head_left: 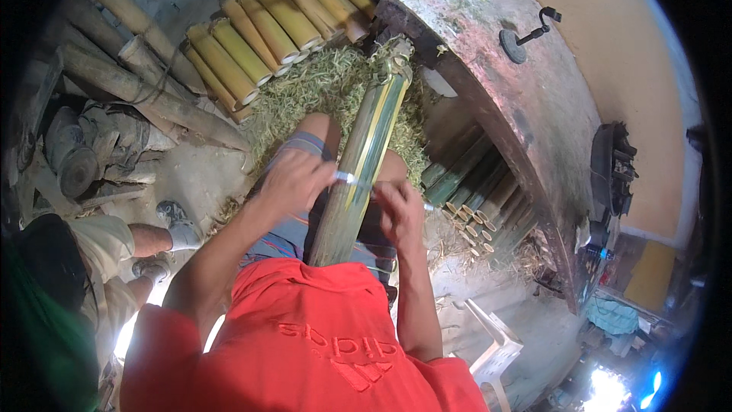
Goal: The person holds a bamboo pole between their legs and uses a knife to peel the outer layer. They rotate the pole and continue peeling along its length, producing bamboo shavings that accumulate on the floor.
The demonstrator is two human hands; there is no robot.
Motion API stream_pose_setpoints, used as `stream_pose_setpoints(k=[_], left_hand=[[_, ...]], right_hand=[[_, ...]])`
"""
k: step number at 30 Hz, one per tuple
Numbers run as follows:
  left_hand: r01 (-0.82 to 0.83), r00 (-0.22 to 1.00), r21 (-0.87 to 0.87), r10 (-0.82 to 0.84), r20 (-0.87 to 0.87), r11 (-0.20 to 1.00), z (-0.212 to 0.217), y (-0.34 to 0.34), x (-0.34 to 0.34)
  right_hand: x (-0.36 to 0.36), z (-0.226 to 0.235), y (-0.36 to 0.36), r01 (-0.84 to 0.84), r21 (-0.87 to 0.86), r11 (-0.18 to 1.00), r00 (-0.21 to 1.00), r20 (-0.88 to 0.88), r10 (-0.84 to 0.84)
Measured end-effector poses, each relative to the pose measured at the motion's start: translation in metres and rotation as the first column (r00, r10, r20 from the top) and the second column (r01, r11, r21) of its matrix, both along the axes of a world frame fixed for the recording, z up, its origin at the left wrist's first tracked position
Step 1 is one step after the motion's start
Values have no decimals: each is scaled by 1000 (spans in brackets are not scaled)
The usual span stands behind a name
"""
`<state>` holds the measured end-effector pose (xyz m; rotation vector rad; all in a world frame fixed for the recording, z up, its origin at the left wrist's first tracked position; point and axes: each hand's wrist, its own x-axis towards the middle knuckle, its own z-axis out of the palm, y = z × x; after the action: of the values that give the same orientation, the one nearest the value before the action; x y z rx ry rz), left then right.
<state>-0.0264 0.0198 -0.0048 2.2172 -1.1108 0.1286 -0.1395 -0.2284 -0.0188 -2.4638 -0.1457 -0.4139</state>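
A green bamboo pole (340, 217) runs from my lap up and away toward the bench edge. Pale yellow strips show along it where the green skin is off. Across the pole lies a drawknife-like blade (364, 182), with a white-wrapped part (345, 177) beside my left fingers. My left hand (299, 181) is closed round its left end. On the other side, my right hand (399, 208) is closed round the right end, and a pale tip sticks out past it. The far end of the pole is bound or caught near the bench; how it is fixed is hard to make out.
Several peeled bamboo tubes (263, 23) lie in a row at the back left, by a heap of green shavings (305, 80). A curved bench (496, 53) stands to the right, with cut bamboo (473, 217) beneath. A white plastic chair (494, 347) and a person's legs (145, 240) flank me.
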Motion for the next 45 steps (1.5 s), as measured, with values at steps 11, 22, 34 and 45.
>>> stream_pose_setpoints(k=[11, 22, 34, 45], left_hand=[[-165, 981, -223, 138, -133, 961, -38, -14, -4], [-179, 984, -294, 167, -65, 939, -52, -90, 156], [-173, 970, -176, 137, -200, 969, -45, 15, -61], [-226, 972, -288, 196, -129, 931, -71, -78, 133]], right_hand=[[25, -18, -22, -34, 59, 998, 998, -48, 37], [174, -14, -77, 24, 54, 998, 989, 142, -32], [-19, 0, -10, -159, 6, 987, 981, -112, 159], [159, -5, -77, -15, -46, 999, 996, 87, 19]])
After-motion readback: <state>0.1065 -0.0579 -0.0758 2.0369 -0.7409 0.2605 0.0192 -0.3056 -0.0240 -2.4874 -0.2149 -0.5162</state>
